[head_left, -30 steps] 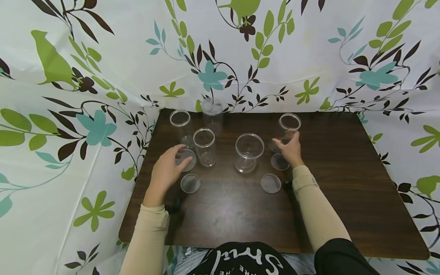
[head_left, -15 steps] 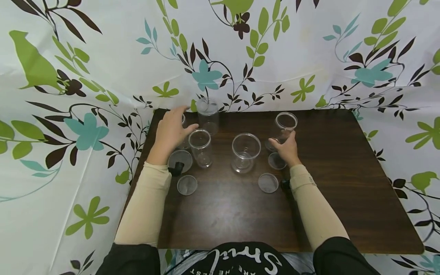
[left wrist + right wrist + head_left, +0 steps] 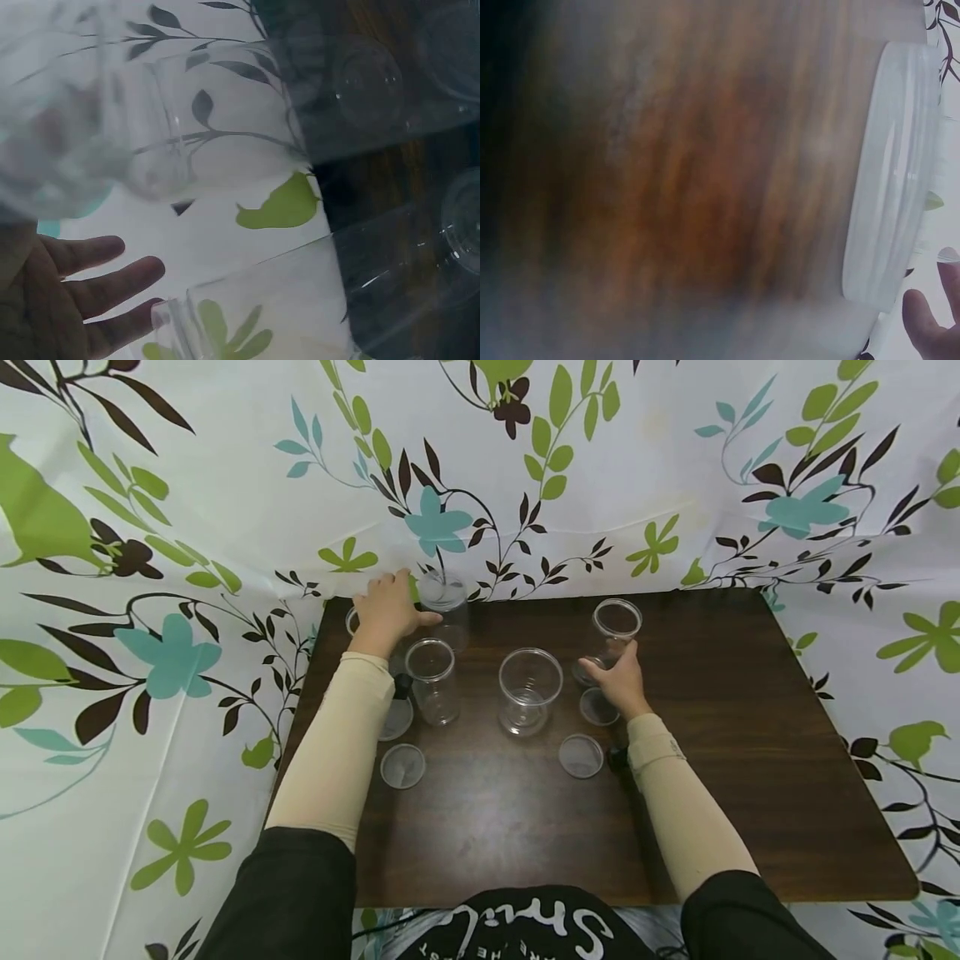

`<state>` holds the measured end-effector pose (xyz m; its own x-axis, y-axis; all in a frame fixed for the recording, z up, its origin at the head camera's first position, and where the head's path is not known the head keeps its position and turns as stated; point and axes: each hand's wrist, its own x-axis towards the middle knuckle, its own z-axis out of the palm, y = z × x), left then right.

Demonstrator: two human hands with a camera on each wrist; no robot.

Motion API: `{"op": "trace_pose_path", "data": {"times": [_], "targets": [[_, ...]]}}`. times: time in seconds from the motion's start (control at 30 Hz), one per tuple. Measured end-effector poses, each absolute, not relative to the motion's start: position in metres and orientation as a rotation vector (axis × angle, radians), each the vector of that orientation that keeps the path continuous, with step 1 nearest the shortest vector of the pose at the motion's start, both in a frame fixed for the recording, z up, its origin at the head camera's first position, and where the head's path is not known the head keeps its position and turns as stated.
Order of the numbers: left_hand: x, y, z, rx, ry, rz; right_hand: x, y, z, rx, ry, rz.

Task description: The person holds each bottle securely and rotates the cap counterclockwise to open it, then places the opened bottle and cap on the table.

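My left hand (image 3: pixel 386 610) reaches over the back left of the table, fingers spread, beside a lidded clear plastic jar (image 3: pixel 444 602). In the left wrist view, the fingertips of this hand (image 3: pixel 82 296) come right at the rim of a clear jar (image 3: pixel 262 300). An uncapped jar (image 3: pixel 352 621) is mostly hidden behind that hand. At the right, my right hand (image 3: pixel 621 677) holds a clear jar (image 3: pixel 617 622) low on its side, thumb left and fingers right. Between the hands stand two more uncapped jars, a narrow one (image 3: pixel 433 685) and a wider one (image 3: pixel 528 693).
Clear round lids lie flat on the brown table (image 3: pixel 495 827): one lid (image 3: pixel 402 767) front left, another lid (image 3: pixel 396 718) partly under the left wrist, and two at the right, a nearer lid (image 3: pixel 581 756) and a farther lid (image 3: pixel 597 706). A patterned curtain (image 3: pixel 480 468) hangs behind.
My left hand has moved from above the left lid, forward past the back left jar, to beside the lidded jar. The right hand has stayed at its jar.
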<state>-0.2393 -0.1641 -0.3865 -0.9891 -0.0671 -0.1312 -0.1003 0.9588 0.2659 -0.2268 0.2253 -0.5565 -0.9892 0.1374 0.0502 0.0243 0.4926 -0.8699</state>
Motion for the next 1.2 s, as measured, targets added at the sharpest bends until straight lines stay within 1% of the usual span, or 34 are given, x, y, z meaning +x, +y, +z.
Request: {"op": "trace_pose_path", "data": {"times": [0.13,0.37,0.73,0.93,1.2], "targets": [[-0.244,-0.165,-0.39,-0.143,2.939,0.39,-0.227,0.224,-0.558,-0.143,-2.622,1.512],[-0.243,-0.171,-0.394,-0.109,2.915,0.362,-0.229,0.221,-0.555,-0.111,-2.607,1.528],[-0.243,-0.173,-0.397,0.141,2.849,0.263,-0.228,0.222,-0.555,-0.115,-2.603,1.541],[-0.247,-0.173,-0.399,0.24,2.895,0.387,-0.227,0.223,-0.555,-0.13,-2.592,1.541],[-0.247,-0.176,-0.408,0.285,2.976,0.456,-0.228,0.225,-0.559,-0.136,-2.608,1.542]]}}
